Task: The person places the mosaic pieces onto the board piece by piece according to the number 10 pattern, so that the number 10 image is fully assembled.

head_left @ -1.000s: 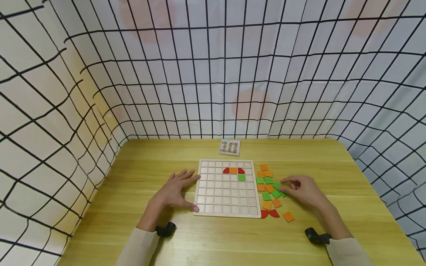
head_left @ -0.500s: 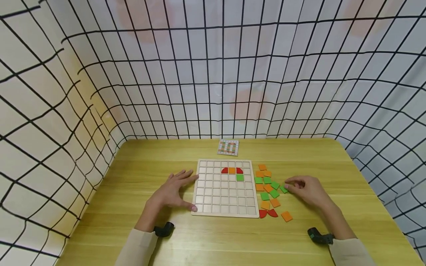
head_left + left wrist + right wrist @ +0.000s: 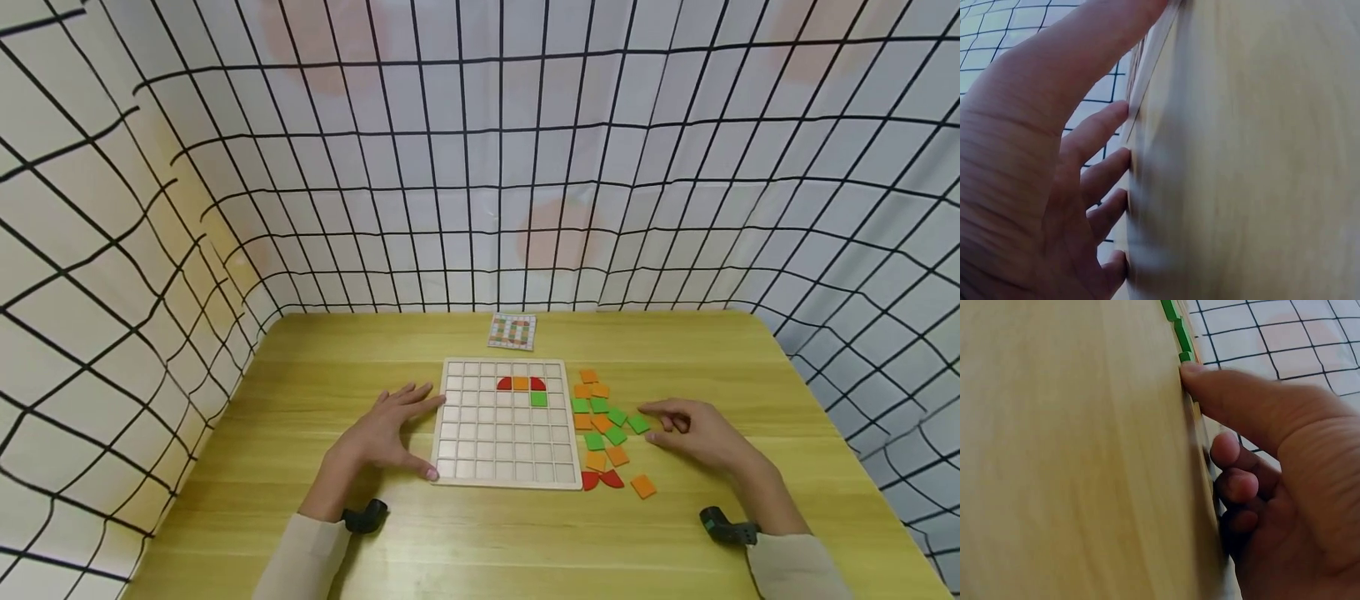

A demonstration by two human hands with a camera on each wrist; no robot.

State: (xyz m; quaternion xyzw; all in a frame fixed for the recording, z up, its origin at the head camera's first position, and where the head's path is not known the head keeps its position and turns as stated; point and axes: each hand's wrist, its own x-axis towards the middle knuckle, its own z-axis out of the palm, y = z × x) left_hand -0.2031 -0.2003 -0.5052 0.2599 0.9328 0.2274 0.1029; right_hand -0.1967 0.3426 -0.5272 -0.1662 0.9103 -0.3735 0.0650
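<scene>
My left hand lies spread at the left edge of a pale wooden grid board, its thumb at the near corner and index fingertip higher along the side. On the board sit two red quarter-round tiles, an orange tile between them and a green tile below the right one. My right hand is beside a loose green tile that lies flat on the table. Its thumb and index finger are apart at that tile's edge, while the other fingers curl under.
Several loose green and orange tiles lie scattered along the board's right side. Two red quarter-round tiles and an orange tile are nearest the front. A small patterned card lies behind the board. Black-lined white fabric encloses the table.
My right hand has drawn a green tile rightward, off the neighbouring green one, and its thumb and index finger have since parted. The left hand stays at the board's edge.
</scene>
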